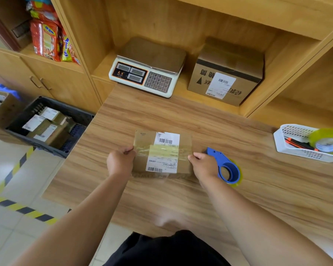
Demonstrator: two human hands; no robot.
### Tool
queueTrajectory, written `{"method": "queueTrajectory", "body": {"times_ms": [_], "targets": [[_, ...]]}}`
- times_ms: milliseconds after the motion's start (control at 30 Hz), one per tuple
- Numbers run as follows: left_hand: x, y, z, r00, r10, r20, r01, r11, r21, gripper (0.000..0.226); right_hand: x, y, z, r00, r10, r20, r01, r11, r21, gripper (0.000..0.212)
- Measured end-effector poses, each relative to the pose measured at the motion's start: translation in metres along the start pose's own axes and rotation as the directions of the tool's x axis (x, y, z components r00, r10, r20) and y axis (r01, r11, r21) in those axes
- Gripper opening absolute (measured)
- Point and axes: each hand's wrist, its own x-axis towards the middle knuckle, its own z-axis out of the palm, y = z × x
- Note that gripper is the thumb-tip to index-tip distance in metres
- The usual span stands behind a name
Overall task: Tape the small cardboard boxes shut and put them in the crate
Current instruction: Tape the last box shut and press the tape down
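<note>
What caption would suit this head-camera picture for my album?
Left hand and right hand hold a small taped cardboard box on the wooden table, blue tape dispenser alongside, black plastic crate nearby.

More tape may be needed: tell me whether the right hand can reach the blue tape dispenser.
Probably yes. The blue tape dispenser lies on the table just beside the right hand, nothing between them; that hand only has to release the small box first.

The scale (148, 66) keypad (158, 81) shows digits 0–9; small box (142, 139) label (161, 164) print is illegible.
</note>
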Motion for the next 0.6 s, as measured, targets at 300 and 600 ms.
{"method": "queueTrajectory", "body": {"times_ms": [300,600], "targets": [[0.008,-0.011,0.001,0.988,0.053,0.144,-0.076,0.985,0.155,0.025,0.008,-0.010,0.011,0.998,0.057,0.041,-0.053,0.994,-0.093,0.036],[0.006,-0.008,-0.002,0.996,0.047,0.077,-0.060,0.983,0.175,0.025,0.000,-0.006,0.015,1.000,0.010,-0.026,-0.012,0.997,-0.072,0.031]]}}
